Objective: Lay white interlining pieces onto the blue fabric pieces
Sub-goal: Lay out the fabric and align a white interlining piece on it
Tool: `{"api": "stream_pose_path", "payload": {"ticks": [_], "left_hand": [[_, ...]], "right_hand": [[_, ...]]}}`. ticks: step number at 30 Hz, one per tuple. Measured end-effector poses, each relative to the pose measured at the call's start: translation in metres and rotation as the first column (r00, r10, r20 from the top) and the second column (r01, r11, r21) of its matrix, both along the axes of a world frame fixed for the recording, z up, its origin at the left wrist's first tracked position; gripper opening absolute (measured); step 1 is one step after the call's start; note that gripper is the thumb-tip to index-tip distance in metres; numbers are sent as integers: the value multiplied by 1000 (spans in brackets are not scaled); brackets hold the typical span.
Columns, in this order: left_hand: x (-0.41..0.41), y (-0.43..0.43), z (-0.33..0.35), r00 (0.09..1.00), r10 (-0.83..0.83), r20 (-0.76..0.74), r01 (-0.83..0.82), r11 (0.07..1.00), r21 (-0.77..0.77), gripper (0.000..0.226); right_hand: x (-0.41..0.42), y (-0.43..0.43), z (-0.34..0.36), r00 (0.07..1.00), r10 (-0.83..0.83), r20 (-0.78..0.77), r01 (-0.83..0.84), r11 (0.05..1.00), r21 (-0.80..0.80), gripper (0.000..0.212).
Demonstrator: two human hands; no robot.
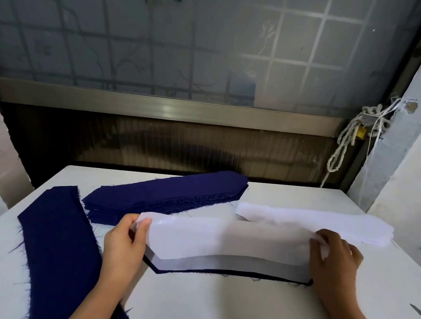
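A white interlining piece (224, 240) is stretched between my hands just above the table. My left hand (124, 242) pinches its left end and my right hand (333, 258) pinches its right end. Under it lies a blue fabric piece (235, 274), of which only the dark near edge shows, with a greyish interlining layer (223, 263) on top of it. A stack of blue fabric pieces (163, 196) sits behind. A stack of white interlining pieces (311, 220) lies at the right.
A long blue fabric strip (58, 249) lies at the left and runs off the near edge. The white table (221, 306) ends at a dark wall and a window frame (158, 108) behind. A rope (344, 147) hangs at the right by a pillar (400, 145).
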State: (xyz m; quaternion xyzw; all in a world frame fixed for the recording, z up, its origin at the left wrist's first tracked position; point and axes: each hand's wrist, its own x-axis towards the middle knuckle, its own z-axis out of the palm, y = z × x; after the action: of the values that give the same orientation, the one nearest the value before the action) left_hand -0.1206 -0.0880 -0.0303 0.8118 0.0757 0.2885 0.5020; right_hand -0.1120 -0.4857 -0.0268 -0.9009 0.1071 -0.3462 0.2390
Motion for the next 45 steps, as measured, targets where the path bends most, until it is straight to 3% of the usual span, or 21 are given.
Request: {"api": "stream_pose_path", "payload": {"ticks": [2,4,8,13,23,29,32,35,37,39,42,45], "left_hand": [[-1,0,2,1000,22,5,-22,1000,-12,11],[-1,-1,1,999,47,-10,-47,999,-6,12],[-2,-1,-1,984,157,-86,-143,979,148,18],[2,-1,0,961,210,-179,-134,922,365,24],[3,-1,-2,962,214,-171,-117,885,450,29],[2,-3,1,958,245,-151,-145,864,482,5],[2,-3,3,936,305,-174,-152,799,582,23],[0,-4,5,944,313,-104,-141,668,731,36],[6,3,10,952,306,-22,-175,600,781,36],[18,17,22,941,338,-11,-211,613,761,27],[43,49,42,881,456,-124,-233,647,726,29],[63,76,55,807,526,-269,-149,621,770,36]], "right_hand": [[-1,-1,2,999,-43,9,41,988,149,22],[-4,-2,4,998,-65,26,59,979,194,21],[-7,0,8,997,-21,-72,33,984,176,20],[-6,4,6,975,-31,-222,41,998,43,18],[-5,4,3,964,-78,-256,63,996,-65,20],[-5,5,4,955,-131,-267,108,989,-97,30],[-5,4,4,936,-195,-292,160,977,-138,36],[-5,5,4,922,-219,-321,172,971,-168,35],[-5,5,4,917,-224,-330,174,969,-173,33],[-4,6,4,913,-230,-338,176,967,-184,28],[-4,7,6,889,-257,-378,175,955,-238,23],[-4,8,9,876,-266,-403,165,949,-268,19]]}}
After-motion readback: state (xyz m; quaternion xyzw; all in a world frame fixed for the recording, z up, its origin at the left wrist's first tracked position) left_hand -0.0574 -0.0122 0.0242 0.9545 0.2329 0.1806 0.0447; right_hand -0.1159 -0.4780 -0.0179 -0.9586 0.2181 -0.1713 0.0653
